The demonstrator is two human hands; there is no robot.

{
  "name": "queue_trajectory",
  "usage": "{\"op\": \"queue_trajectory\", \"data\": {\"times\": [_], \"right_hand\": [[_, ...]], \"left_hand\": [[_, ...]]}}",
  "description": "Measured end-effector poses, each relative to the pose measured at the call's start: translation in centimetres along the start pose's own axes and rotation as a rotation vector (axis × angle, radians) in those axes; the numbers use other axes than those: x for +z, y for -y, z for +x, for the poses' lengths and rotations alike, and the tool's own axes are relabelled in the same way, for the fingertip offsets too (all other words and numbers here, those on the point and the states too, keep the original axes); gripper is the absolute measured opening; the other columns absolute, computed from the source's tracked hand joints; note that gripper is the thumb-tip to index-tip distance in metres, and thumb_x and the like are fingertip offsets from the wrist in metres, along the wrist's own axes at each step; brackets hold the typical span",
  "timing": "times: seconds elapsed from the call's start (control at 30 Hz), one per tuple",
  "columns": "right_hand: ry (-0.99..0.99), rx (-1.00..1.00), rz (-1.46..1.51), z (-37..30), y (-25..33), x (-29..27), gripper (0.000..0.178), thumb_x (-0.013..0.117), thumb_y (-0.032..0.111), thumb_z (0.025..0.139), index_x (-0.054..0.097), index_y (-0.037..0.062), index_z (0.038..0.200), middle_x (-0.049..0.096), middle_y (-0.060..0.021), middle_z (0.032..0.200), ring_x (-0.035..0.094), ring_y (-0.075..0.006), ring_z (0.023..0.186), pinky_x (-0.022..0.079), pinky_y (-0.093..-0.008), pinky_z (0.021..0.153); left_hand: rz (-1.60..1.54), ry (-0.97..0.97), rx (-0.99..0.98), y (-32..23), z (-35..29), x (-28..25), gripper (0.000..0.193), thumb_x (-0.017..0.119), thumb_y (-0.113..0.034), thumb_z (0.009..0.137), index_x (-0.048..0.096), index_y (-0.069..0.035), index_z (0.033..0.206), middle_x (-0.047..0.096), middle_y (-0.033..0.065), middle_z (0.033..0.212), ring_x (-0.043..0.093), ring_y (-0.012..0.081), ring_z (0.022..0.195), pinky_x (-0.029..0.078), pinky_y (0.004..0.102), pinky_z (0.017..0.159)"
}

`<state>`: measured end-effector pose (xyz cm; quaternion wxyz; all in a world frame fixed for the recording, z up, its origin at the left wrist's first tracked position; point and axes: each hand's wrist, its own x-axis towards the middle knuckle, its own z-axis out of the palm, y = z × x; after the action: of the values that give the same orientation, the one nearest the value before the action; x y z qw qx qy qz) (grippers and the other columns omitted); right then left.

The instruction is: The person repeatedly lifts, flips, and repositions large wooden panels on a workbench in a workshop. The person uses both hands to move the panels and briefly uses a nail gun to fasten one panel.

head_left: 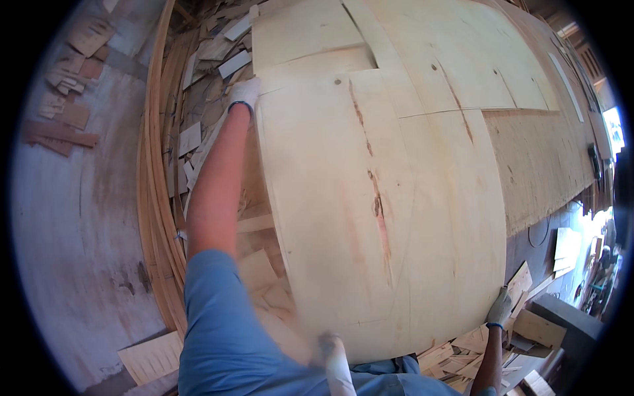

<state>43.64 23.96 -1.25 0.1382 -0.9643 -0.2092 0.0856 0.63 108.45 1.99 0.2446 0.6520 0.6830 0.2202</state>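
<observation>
A large pale wood veneer sheet point(317, 198), with brown knots and a long split, spreads in front of me. My left hand point(246, 92), in a whitish glove with a blue cuff, reaches far forward and is closed on the sheet's left edge. Low on the right, my right hand point(500, 307), gloved too, is closed at the near right edge. The fingers under the sheet are hidden. Farther off, more pale veneer point(462, 53) lies along a thin seam, and a dark gap splits the pieces at the far left. A blurred white tube-like thing point(338, 366) shows near my body.
Long wooden strips point(155, 218) form a border on the left, with veneer scraps point(218, 49) heaped inside it. Brown boards point(63, 135) lie on the concrete floor point(86, 231). A browner sheet point(541, 158) overhangs at right. Broken offcuts point(456, 360) and a grey block point(564, 317) sit lower right.
</observation>
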Motion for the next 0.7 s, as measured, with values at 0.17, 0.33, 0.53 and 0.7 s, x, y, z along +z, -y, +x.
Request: {"op": "queue_trajectory", "data": {"times": [0.17,0.33,0.53,0.7], "right_hand": [[0.079,0.103,0.017,0.5,2.3,-0.9,0.050,0.034,0.034,0.103,0.062,-0.0067,0.095,0.065,-0.0248,0.086,0.061,-0.0350,0.077,0.044,-0.0452,0.071],[0.023,0.107,0.118,0.4,1.9,-0.6,0.051,0.037,0.037,0.102,0.065,-0.0054,0.099,0.067,-0.0224,0.086,0.061,-0.0325,0.075,0.045,-0.0443,0.071],[0.040,0.176,0.205,-0.1,1.4,-0.2,0.047,0.037,0.031,0.103,0.062,-0.0075,0.094,0.065,-0.0173,0.081,0.057,-0.0239,0.072,0.044,-0.0407,0.069],[0.002,0.116,0.312,0.3,0.4,0.8,0.044,0.038,0.028,0.103,0.056,-0.0069,0.083,0.058,-0.0137,0.071,0.048,-0.0192,0.065,0.040,-0.0383,0.062]], "left_hand": [[-0.111,0.051,0.013,-1.3,0.7,-2.2,0.047,0.051,-0.038,0.083,0.066,0.003,0.100,0.066,0.0238,0.106,0.063,0.0380,0.099,0.048,0.0456,0.086],[-0.726,0.200,-0.152,-1.0,-3.8,-6.2,0.039,0.061,-0.028,0.088,0.061,-0.003,0.118,0.065,0.0099,0.108,0.063,0.0248,0.092,0.053,0.0408,0.077],[0.110,0.044,0.051,27.1,-19.8,-20.4,0.033,0.057,-0.011,0.090,0.058,0.000,0.121,0.064,0.0128,0.108,0.064,0.0271,0.096,0.055,0.0381,0.082],[1.070,0.213,-0.358,39.5,-28.0,-26.0,0.041,0.050,-0.031,0.094,0.058,-0.005,0.125,0.062,0.0121,0.112,0.062,0.0255,0.096,0.052,0.0370,0.084]]}}
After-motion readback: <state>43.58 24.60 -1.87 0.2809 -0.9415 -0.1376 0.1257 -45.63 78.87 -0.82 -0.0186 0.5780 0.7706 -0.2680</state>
